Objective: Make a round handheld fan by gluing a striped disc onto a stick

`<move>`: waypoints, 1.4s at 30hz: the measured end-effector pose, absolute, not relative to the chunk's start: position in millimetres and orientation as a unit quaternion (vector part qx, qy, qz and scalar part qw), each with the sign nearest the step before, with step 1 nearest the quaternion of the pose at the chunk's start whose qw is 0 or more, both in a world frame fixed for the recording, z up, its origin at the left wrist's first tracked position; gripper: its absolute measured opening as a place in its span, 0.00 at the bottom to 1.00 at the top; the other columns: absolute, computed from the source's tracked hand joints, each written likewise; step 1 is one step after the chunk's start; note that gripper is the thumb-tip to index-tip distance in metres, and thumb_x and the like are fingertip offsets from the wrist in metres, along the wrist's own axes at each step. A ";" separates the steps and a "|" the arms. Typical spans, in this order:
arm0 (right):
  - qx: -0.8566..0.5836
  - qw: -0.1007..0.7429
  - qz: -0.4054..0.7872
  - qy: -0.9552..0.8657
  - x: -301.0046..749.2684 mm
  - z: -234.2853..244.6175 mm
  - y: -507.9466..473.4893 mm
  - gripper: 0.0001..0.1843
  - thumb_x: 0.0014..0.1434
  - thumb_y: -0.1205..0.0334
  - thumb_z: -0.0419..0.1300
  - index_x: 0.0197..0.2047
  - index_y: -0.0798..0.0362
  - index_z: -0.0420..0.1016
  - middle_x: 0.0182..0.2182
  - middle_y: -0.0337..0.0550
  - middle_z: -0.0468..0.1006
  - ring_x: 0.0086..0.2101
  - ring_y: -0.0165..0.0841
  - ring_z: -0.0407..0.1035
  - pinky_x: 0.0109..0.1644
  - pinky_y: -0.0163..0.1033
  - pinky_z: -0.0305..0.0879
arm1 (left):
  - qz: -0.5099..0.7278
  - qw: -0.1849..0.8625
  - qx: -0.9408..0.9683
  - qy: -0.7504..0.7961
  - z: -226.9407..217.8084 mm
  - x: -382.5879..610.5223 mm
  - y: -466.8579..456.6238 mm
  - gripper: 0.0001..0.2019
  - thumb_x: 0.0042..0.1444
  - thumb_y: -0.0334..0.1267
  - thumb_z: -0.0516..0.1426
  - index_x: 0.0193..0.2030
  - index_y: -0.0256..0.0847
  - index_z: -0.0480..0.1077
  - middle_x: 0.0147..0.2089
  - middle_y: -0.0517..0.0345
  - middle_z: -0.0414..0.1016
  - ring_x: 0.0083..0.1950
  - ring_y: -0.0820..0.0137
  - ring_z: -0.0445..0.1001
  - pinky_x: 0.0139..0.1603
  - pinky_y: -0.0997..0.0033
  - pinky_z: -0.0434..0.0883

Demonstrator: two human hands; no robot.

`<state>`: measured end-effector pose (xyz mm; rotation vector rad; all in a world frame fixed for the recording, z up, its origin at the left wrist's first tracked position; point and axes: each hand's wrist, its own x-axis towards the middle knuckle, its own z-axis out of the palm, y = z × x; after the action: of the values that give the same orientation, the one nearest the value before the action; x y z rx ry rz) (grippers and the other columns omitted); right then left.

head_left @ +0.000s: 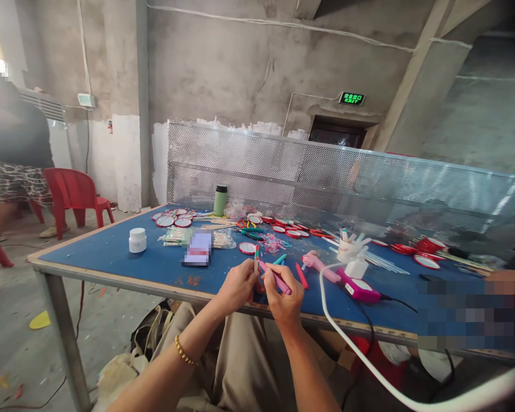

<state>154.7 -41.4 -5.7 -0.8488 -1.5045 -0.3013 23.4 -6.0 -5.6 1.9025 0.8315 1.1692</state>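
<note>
Over the table's front edge, my left hand (237,285) pinches a short pale stick (256,258) with green and red bands near its top. My right hand (287,300) is wrapped round a pink-purple marker pen (280,280), held like a writing tool with its tip beside the stick. Whether tip and stick touch, I cannot tell. Just beyond my fingers lie a teal marker (280,259) and a red marker (302,276). A round red-rimmed disc (247,248) with a pale face lies behind my left hand.
On the blue table (107,252) are a white jar (138,240), a phone (197,250), bagged sticks (223,238), a green bottle (220,200), pliers, several red-rimmed discs and a pink glue gun (321,266). A white cable (347,337) arcs at right. Another person's hand (508,283) is at far right.
</note>
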 end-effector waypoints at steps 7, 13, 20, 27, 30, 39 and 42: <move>-0.387 0.649 -0.114 -0.645 156.4 -9.5 -37.7 0.06 0.63 0.62 0.57 0.39 0.52 0.76 0.27 0.41 0.81 0.25 0.31 0.74 0.31 0.36 0.73 | 0.450 0.375 0.742 0.325 -4.9 23.3 -6.5 0.11 0.64 0.45 0.48 0.32 0.44 0.59 0.26 0.62 0.73 0.24 0.72 0.71 0.27 0.75 0.62; -0.383 0.644 -0.141 -0.647 155.7 -7.0 -38.6 0.06 0.64 0.63 0.57 0.39 0.51 0.76 0.30 0.42 0.82 0.27 0.31 0.75 0.32 0.36 0.74 | 0.451 0.386 0.739 0.318 -5.4 23.7 -6.3 0.11 0.64 0.45 0.48 0.33 0.43 0.59 0.25 0.64 0.73 0.19 0.74 0.67 0.28 0.75 0.63; -0.381 0.640 -0.129 -0.654 155.7 -6.9 -38.6 0.06 0.64 0.63 0.57 0.40 0.51 0.76 0.29 0.41 0.81 0.26 0.31 0.75 0.31 0.35 0.73 | 0.453 0.381 0.741 0.317 -5.8 22.8 -6.1 0.11 0.64 0.43 0.48 0.32 0.43 0.59 0.25 0.64 0.73 0.19 0.75 0.67 0.27 0.75 0.63; -0.383 0.646 -0.110 -0.651 157.2 -9.5 -38.8 0.05 0.64 0.63 0.58 0.39 0.52 0.75 0.29 0.42 0.81 0.26 0.31 0.75 0.31 0.36 0.73 | 0.450 0.386 0.743 0.311 -5.3 22.9 -6.2 0.11 0.64 0.43 0.48 0.32 0.43 0.58 0.25 0.65 0.73 0.19 0.75 0.67 0.27 0.76 0.63; -0.375 0.638 -0.118 -0.662 156.1 -7.7 -40.2 0.05 0.64 0.64 0.57 0.39 0.52 0.75 0.29 0.41 0.81 0.26 0.30 0.75 0.32 0.35 0.73 | 0.457 0.370 0.742 0.322 -5.1 23.1 -6.5 0.12 0.65 0.44 0.48 0.30 0.43 0.58 0.25 0.64 0.71 0.21 0.74 0.68 0.27 0.76 0.62; -0.371 0.640 -0.135 -0.659 155.4 -6.2 -39.5 0.05 0.63 0.65 0.58 0.39 0.52 0.75 0.29 0.40 0.81 0.26 0.30 0.76 0.31 0.34 0.72 | 0.456 0.367 0.743 0.324 -3.7 22.8 -8.1 0.12 0.65 0.44 0.48 0.30 0.43 0.58 0.22 0.65 0.68 0.23 0.73 0.69 0.28 0.76 0.62; -0.367 0.639 -0.141 -0.661 154.7 -5.0 -40.9 0.05 0.63 0.66 0.58 0.39 0.51 0.75 0.29 0.40 0.81 0.27 0.30 0.76 0.32 0.34 0.72 | 0.454 0.369 0.742 0.326 -4.0 23.0 -7.7 0.12 0.65 0.44 0.48 0.30 0.44 0.58 0.21 0.66 0.67 0.21 0.73 0.68 0.27 0.76 0.61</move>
<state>154.7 -40.9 -5.0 -0.8385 -1.5094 -0.3211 23.0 -7.7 -4.0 1.9046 0.8376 1.1660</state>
